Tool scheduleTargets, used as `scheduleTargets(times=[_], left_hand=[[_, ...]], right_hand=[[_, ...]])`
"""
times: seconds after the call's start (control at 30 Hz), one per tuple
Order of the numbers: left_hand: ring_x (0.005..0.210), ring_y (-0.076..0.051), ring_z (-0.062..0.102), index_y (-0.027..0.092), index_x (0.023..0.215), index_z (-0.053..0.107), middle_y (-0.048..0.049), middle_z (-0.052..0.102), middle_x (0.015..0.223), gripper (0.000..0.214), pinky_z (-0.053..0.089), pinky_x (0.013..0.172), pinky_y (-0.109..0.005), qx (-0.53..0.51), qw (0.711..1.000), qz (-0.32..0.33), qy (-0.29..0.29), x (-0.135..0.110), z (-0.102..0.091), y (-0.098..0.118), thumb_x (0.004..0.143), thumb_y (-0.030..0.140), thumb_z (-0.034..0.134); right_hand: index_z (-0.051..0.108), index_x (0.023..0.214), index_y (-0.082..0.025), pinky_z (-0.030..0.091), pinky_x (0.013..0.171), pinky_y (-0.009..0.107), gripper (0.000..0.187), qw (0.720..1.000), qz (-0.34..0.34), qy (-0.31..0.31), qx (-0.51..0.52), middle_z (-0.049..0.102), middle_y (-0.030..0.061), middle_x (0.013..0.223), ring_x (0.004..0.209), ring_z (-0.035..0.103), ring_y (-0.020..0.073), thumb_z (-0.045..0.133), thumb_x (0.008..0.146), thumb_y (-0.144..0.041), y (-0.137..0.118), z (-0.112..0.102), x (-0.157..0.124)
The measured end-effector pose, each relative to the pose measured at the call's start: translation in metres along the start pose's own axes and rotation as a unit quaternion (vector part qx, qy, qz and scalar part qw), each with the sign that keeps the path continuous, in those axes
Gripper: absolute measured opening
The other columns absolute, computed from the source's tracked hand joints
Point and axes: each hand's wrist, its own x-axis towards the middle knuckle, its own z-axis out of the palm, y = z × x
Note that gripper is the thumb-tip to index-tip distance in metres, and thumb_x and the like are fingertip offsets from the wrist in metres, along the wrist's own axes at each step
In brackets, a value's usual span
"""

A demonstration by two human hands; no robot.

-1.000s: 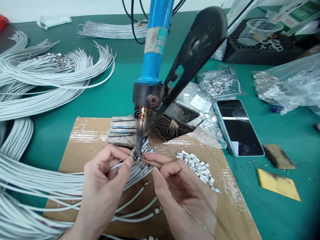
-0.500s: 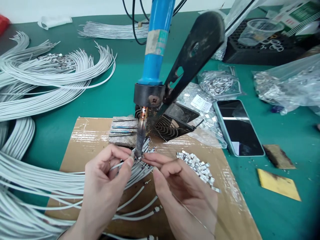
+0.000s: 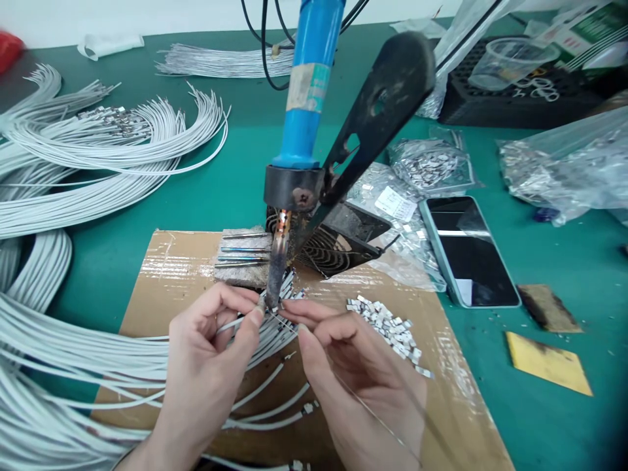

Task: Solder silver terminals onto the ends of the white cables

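A soldering iron [image 3: 305, 98] with a blue handle is clamped in a black metal bracket [image 3: 377, 104], its tip pointing down. Just left of the tip, my left hand [image 3: 210, 353] pinches a white cable [image 3: 229, 327] near its end. My right hand [image 3: 358, 379] closes thumb and fingers on a thin solder wire [image 3: 377, 418], which trails down across the palm. The wire's upper end runs toward the iron's tip. Whether wire, tip and cable end touch is too small to tell. Behind the hands lies a bunch of white cables [image 3: 282, 337] on the cardboard [image 3: 161, 268].
Small metal connectors [image 3: 385, 327] are heaped on the cardboard at right. A phone [image 3: 473, 252], a yellow sponge [image 3: 547, 363] and bags of metal parts [image 3: 432, 163] lie beyond. Bundled white cables [image 3: 73, 353] fill the left side. A black fan [image 3: 338, 242] stands behind the iron.
Both hands keep their grips at the iron's tip. The right thumb has shifted very slightly left; the whole view has moved a little.
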Motion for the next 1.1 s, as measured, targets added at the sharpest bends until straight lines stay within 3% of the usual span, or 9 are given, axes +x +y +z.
scheduleTargets(times=[0.23,0.63,1.1], left_hand=[[0.073,-0.010,0.068,0.020,0.071,0.073,0.0003,0.076,0.085,0.014,0.049,0.060,-0.013,-0.006,0.999,-0.014,0.037,-0.0024,0.0043,0.0047,0.083,0.015,0.076],[0.068,-0.010,0.070,0.019,0.067,0.072,0.0002,0.077,0.081,0.014,0.053,0.061,-0.012,0.012,1.000,-0.009,0.006,0.0032,0.0021,0.0067,0.076,0.011,0.079],[0.071,-0.011,0.071,0.019,0.073,0.072,-0.0015,0.076,0.087,0.015,0.054,0.062,-0.016,0.014,1.000,0.000,-0.001,-0.0006,-0.0006,0.0040,0.086,0.012,0.074]], right_hand=[[0.064,0.074,-0.026,0.058,0.089,0.019,0.023,1.000,-0.007,-0.004,-0.005,0.083,-0.0017,0.105,0.104,0.078,0.0133,0.070,0.094,-0.017,0.0021,-0.0014,0.0004],[0.063,0.075,-0.025,0.059,0.086,0.023,0.022,1.000,-0.008,-0.007,0.003,0.083,0.0013,0.106,0.103,0.078,0.0162,0.070,0.094,-0.018,0.0055,-0.0021,0.0004],[0.065,0.075,-0.024,0.064,0.079,0.025,0.021,1.000,-0.018,0.000,0.002,0.083,0.0048,0.103,0.099,0.080,0.0196,0.072,0.094,-0.018,0.0045,-0.0018,0.0004]])
